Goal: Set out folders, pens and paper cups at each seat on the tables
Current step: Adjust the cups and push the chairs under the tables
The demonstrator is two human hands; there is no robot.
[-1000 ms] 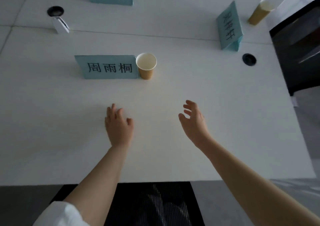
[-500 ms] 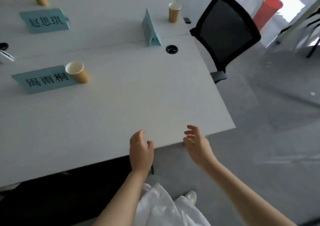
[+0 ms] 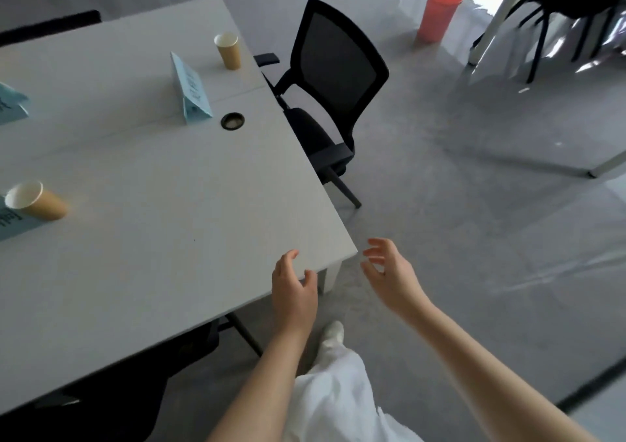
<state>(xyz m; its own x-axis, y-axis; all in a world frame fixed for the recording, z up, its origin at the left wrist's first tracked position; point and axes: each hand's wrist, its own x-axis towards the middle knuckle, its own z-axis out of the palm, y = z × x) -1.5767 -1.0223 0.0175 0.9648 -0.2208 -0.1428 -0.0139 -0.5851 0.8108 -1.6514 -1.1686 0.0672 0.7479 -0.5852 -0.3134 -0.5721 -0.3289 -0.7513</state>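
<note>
A brown paper cup (image 3: 35, 201) stands at the left edge of the white table (image 3: 162, 211), beside a blue name card (image 3: 12, 225). A second paper cup (image 3: 228, 50) stands near the table's far right edge, behind a folded blue name card (image 3: 191, 89). My left hand (image 3: 293, 292) hovers over the table's near right corner, fingers loosely curled and holding nothing. My right hand (image 3: 389, 274) hangs just past that corner over the floor, fingers spread and empty. No folders or pens are in view.
A black mesh office chair (image 3: 333, 79) stands at the table's right side. A round cable grommet (image 3: 232, 121) sits in the tabletop. An orange-red bin (image 3: 438, 13) stands on the grey floor at the back. Another table's legs (image 3: 493, 14) and a black chair base (image 3: 569, 1) are at far right.
The view has swung right, away from the seat with the near cup. Both hands have moved from over the table to its near right corner, still empty.
</note>
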